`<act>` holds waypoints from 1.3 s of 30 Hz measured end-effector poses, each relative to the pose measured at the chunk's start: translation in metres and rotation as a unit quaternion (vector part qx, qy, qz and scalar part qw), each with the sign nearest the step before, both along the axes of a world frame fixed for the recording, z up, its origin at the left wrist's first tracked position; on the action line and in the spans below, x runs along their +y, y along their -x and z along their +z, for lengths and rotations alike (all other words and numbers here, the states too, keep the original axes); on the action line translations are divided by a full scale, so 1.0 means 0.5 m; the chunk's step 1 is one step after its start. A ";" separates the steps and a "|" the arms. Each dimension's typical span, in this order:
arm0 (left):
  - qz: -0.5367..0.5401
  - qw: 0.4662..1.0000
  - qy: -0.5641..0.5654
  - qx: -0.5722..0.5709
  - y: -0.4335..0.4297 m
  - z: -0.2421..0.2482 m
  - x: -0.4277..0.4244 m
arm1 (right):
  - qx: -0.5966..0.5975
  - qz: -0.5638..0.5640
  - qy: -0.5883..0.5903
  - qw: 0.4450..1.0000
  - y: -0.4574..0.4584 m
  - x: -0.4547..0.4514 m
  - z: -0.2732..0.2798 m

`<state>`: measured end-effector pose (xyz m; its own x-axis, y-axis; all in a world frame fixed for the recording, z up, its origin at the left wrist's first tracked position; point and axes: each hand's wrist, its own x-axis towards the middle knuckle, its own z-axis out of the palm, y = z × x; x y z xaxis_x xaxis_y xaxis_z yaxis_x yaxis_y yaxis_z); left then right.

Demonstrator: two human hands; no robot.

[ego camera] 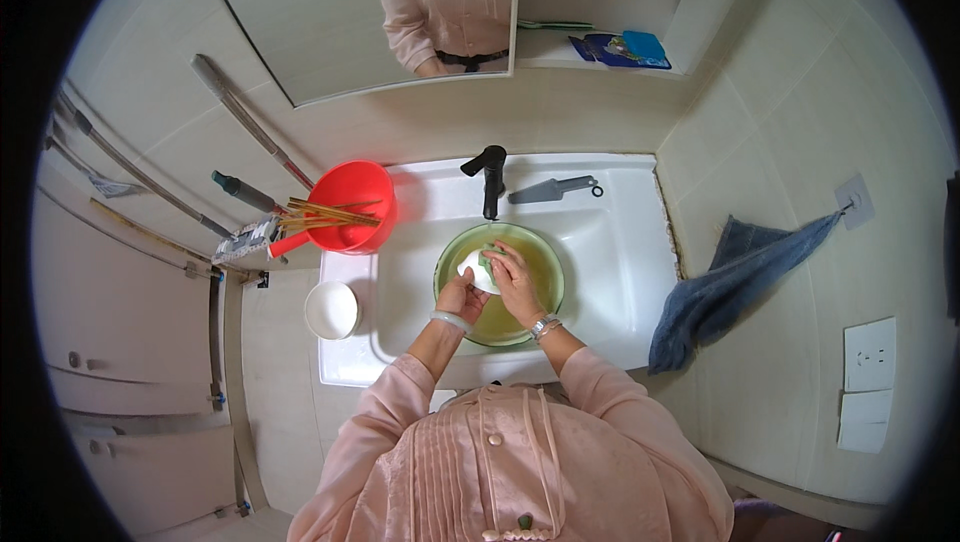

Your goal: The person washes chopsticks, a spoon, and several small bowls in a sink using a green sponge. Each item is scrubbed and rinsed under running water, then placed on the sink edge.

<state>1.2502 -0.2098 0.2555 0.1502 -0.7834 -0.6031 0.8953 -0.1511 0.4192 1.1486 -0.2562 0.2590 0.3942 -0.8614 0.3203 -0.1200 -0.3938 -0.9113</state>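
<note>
Over a green-rimmed enamel basin (pixel 556 272) of yellowish water, my left hand (pixel 463 296) grips a small white bowl (pixel 470 263) by its side. My right hand (pixel 515 279) presses a green cloth or sponge (pixel 487 255) against the bowl's surface. The basin sits in a white sink (pixel 607 279), under a black faucet (pixel 492 178). Some of the bowl is hidden behind my fingers.
A red plastic dipper (pixel 360 186) with wooden chopsticks (pixel 330 216) across it stands at the sink's back left corner. Another white bowl (pixel 331 310) is on the left rim. A grey scraper-like tool (pixel 544 190) lies behind the sink basin. A blue towel (pixel 720 302) hangs at right.
</note>
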 end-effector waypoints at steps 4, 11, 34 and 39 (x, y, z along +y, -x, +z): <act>-0.027 0.998 -0.028 0.045 -0.027 0.003 0.009 | -0.081 -0.014 -0.123 0.989 0.017 0.001 -0.006; -0.040 0.995 -0.006 0.090 -0.028 0.008 0.015 | -0.043 0.006 -0.256 0.966 0.035 -0.010 0.017; -0.129 0.904 0.150 -0.380 0.022 0.008 0.027 | -0.031 0.079 -0.603 0.793 0.029 -0.107 -0.028; -0.022 0.986 0.088 -0.139 -0.005 0.015 0.018 | -0.079 0.003 -0.534 0.842 0.028 -0.048 -0.017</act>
